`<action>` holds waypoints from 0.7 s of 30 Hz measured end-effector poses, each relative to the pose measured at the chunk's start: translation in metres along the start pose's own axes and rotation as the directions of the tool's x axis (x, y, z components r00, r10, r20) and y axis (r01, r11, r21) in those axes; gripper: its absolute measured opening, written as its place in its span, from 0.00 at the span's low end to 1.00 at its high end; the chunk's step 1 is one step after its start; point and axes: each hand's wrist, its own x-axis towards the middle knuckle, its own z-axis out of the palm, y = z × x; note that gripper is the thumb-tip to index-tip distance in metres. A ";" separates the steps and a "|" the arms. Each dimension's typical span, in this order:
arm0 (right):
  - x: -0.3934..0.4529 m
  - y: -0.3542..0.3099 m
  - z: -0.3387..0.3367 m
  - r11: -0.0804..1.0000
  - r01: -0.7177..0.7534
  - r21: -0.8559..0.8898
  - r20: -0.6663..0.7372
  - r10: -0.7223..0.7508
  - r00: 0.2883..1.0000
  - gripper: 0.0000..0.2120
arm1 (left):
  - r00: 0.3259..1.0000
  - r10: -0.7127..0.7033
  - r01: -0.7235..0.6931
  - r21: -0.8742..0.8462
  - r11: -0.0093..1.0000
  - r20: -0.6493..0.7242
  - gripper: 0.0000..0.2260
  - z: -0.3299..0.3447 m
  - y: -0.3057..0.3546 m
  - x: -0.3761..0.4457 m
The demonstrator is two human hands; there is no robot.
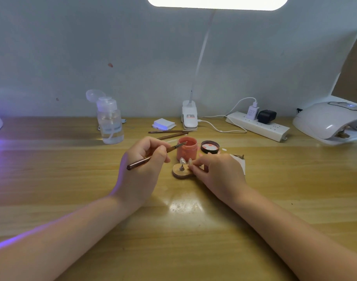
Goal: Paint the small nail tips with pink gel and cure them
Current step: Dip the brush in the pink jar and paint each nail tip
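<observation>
left hand (142,159) gripping brush (153,157), fingers curled round handle, bristles dipping at rim of pink gel jar (186,149) | right hand (216,171) pinching nail tip (190,162) on wooden stand (180,173) just in front of jar | second nail tip (182,160) standing beside | lid (210,147) lying right of jar | curing lamp (329,122) sitting far right of jar

Two clear nail tips (185,160) are held upright on a round wooden stand (178,173) just before the open pink gel jar (187,148).
</observation>
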 end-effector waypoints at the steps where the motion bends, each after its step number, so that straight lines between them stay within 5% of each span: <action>1: -0.001 0.000 -0.001 1.000 0.007 0.010 -0.014 -0.007 1.000 0.12 | 1.000 0.000 0.000 0.011 1.000 0.001 0.06 0.000 0.000 0.004; 9: -0.006 -0.002 -0.004 0.969 0.059 0.242 -0.143 -0.025 0.989 0.05 | 0.980 -0.191 0.157 0.387 0.909 0.050 0.10 0.017 0.020 0.069; 15: -0.006 -0.003 -0.006 0.930 0.078 0.358 -0.201 -0.005 0.980 0.02 | 0.892 -0.411 0.279 0.487 0.828 0.187 0.08 0.042 0.029 0.106; 21: -0.007 -0.002 -0.005 0.928 0.133 0.347 -0.262 -0.040 0.964 0.02 | 0.851 -0.460 0.252 0.570 0.782 0.254 0.05 0.050 0.028 0.110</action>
